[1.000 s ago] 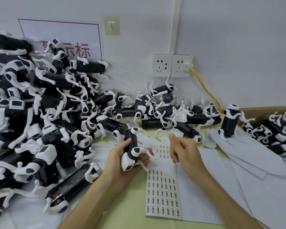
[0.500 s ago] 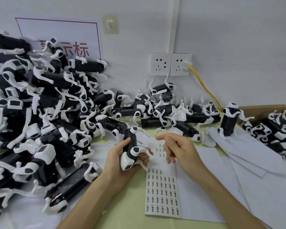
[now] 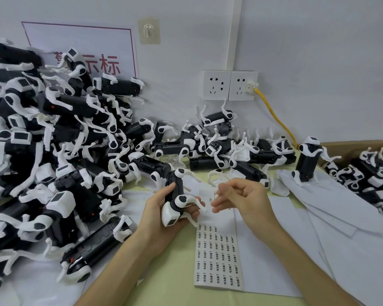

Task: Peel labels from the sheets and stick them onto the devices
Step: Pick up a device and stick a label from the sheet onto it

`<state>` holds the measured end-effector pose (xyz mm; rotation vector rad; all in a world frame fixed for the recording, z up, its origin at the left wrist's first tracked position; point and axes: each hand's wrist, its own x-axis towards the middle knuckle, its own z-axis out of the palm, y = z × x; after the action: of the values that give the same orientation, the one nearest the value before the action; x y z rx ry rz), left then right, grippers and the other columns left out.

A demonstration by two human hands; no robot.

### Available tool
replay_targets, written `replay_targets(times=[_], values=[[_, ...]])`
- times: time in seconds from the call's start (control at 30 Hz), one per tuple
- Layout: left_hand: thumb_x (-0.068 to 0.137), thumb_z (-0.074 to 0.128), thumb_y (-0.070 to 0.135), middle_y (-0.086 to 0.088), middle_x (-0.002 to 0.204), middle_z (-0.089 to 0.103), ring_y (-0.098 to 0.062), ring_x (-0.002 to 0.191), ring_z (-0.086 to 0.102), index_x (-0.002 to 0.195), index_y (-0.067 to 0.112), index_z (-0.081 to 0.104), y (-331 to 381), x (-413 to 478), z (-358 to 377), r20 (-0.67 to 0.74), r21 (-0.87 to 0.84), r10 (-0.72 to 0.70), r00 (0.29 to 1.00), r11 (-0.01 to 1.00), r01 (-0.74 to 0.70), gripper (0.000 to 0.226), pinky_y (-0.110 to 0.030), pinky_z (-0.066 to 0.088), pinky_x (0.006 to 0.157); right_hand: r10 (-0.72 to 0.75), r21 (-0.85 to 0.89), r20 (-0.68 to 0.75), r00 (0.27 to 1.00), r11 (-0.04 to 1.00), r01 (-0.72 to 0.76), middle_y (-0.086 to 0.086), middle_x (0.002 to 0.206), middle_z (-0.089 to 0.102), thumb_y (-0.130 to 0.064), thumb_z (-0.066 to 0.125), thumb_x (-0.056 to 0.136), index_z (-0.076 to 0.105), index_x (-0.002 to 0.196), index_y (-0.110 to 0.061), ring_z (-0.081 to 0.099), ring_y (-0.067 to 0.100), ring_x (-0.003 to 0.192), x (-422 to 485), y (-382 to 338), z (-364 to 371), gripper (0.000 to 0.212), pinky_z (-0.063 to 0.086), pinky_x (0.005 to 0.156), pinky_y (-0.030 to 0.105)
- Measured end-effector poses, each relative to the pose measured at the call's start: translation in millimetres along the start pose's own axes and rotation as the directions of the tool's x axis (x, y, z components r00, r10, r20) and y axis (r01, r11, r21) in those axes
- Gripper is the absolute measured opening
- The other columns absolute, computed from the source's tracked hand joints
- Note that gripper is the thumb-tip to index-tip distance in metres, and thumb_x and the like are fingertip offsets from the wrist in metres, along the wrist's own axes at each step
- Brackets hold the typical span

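Observation:
My left hand (image 3: pixel 156 214) grips a black-and-white robot-dog device (image 3: pixel 177 200) just above the table, its white head pointing down toward me. My right hand (image 3: pixel 247 198) hovers just right of the device, fingertips a short gap from its white leg. Thumb and forefinger are pressed together in a pinch on what looks like a small label, too tiny to make out. The label sheet (image 3: pixel 219 255), printed with rows of several small labels, lies flat below both hands; its upper part is hidden by my right hand.
A tall pile of the same devices (image 3: pixel 53 151) fills the left side and runs along the wall. One device (image 3: pixel 307 162) stands upright at right beside a cardboard box (image 3: pixel 349 145) holding more. Blank white sheets (image 3: pixel 341 217) overlap at right. A yellow cable (image 3: pixel 274 117) hangs from the wall sockets (image 3: pixel 217 85).
My right hand lifted off the upper part of the label sheet and moved left toward the device. My left hand and the device stayed nearly still.

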<state>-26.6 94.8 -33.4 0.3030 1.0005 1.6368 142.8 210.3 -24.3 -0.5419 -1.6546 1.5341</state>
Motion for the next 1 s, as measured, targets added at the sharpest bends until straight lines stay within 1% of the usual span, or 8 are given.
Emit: replay_targets(times=[0.1, 0.2, 0.33, 0.43, 0.63, 0.77, 0.87, 1.0], values=[[0.085, 0.065, 0.037, -0.038, 0.131, 0.061, -0.043, 0.108, 0.068, 0.138, -0.017, 0.051, 0.1, -0.6, 2.0, -0.022, -0.032, 0.006, 1.0, 0.999, -0.007, 0.076, -0.044, 0.06, 0.087, -0.026, -0.056, -0.024, 0.999, 0.998, 0.025, 0.019, 0.054, 0.062, -0.04, 0.057, 0.094, 0.058, 0.061, -0.007, 0.056, 0.023, 0.042, 0.0, 1.9, -0.7, 0.047, 0.047, 0.046, 0.024], [0.084, 0.066, 0.036, -0.038, 0.131, 0.061, -0.044, 0.112, 0.067, 0.139, -0.017, 0.049, -0.4, -0.5, 1.5, -0.025, -0.044, 0.003, 1.0, 0.999, -0.004, 0.078, -0.046, 0.058, 0.09, -0.058, -0.177, -0.073, 0.996, 0.983, 0.044, 0.01, 0.045, 0.045, -0.049, 0.046, 0.098, 0.04, 0.052, -0.011, 0.039, 0.016, 0.044, 0.0, 2.0, -2.9, 0.06, 0.038, 0.049, 0.018], [0.085, 0.065, 0.036, -0.037, 0.117, 0.068, -0.043, 0.108, 0.069, 0.131, -0.01, 0.058, -0.9, -0.1, -0.2, 0.006, -0.046, 0.004, 1.0, 0.999, -0.004, 0.066, -0.044, 0.061, 0.086, -0.047, -0.109, -0.002, 0.999, 0.993, 0.046, 0.005, 0.059, 0.039, -0.043, 0.042, 0.101, 0.04, 0.062, -0.013, 0.035, 0.018, 0.056, 0.5, -1.5, -2.1, 0.049, 0.042, 0.052, 0.023], [0.086, 0.065, 0.036, -0.038, 0.122, 0.066, -0.043, 0.107, 0.067, 0.13, -0.007, 0.06, -0.8, 1.0, -0.9, 0.009, -0.044, 0.012, 1.0, 0.999, -0.012, 0.062, -0.044, 0.061, 0.085, 0.031, -0.053, 0.066, 0.997, 0.998, -0.028, 0.0, 0.068, 0.042, -0.032, 0.042, 0.106, 0.042, 0.079, -0.009, 0.032, 0.015, 0.057, 1.3, 1.0, -0.6, 0.036, 0.043, 0.055, 0.029], [0.088, 0.063, 0.037, -0.036, 0.114, 0.069, -0.041, 0.103, 0.067, 0.118, -0.005, 0.064, -0.7, 2.2, -2.2, 0.054, -0.03, 0.011, 0.998, 0.999, -0.009, 0.052, -0.042, 0.061, 0.08, 0.016, -0.038, 0.071, 0.997, 0.999, -0.014, 0.003, 0.071, 0.055, -0.006, 0.058, 0.102, 0.053, 0.088, -0.004, 0.045, 0.017, 0.05, 2.1, 3.9, -2.4, 0.015, 0.049, 0.056, 0.029], [0.086, 0.065, 0.036, -0.035, 0.11, 0.071, -0.041, 0.099, 0.071, 0.103, -0.006, 0.072, -1.5, 2.7, -2.5, 0.062, -0.037, 0.005, 0.998, 0.999, -0.002, 0.046, -0.042, 0.062, 0.079, -0.041, -0.012, 0.037, 0.998, 0.999, 0.041, 0.012, 0.076, 0.069, -0.012, 0.069, 0.092, 0.07, 0.087, -0.007, 0.058, 0.021, 0.053, 1.9, 2.1, -4.3, 0.007, 0.056, 0.061, 0.031], [0.085, 0.066, 0.037, -0.034, 0.112, 0.07, -0.042, 0.103, 0.069, 0.114, -0.007, 0.067, -1.6, 3.6, -2.6, 0.048, -0.028, 0.013, 0.999, 1.0, -0.012, 0.052, -0.044, 0.062, 0.082, -0.035, 0.016, 0.016, 0.999, 0.999, 0.035, 0.015, 0.078, 0.073, -0.016, 0.071, 0.087, 0.073, 0.088, -0.008, 0.066, 0.023, 0.059, 1.5, 3.0, -3.5, 0.009, 0.058, 0.063, 0.029], [0.083, 0.066, 0.038, -0.032, 0.116, 0.071, -0.042, 0.108, 0.068, 0.12, -0.007, 0.065, -1.9, 5.2, -3.9, 0.033, 0.0, 0.021, 0.999, 1.0, -0.021, 0.058, -0.045, 0.059, 0.09, -0.032, 0.05, -0.001, 0.999, 0.998, 0.032, 0.02, 0.085, 0.075, -0.001, 0.072, 0.088, 0.072, 0.09, -0.004, 0.073, 0.028, 0.071, 2.1, 4.9, -5.3, 0.004, 0.06, 0.071, 0.03]])
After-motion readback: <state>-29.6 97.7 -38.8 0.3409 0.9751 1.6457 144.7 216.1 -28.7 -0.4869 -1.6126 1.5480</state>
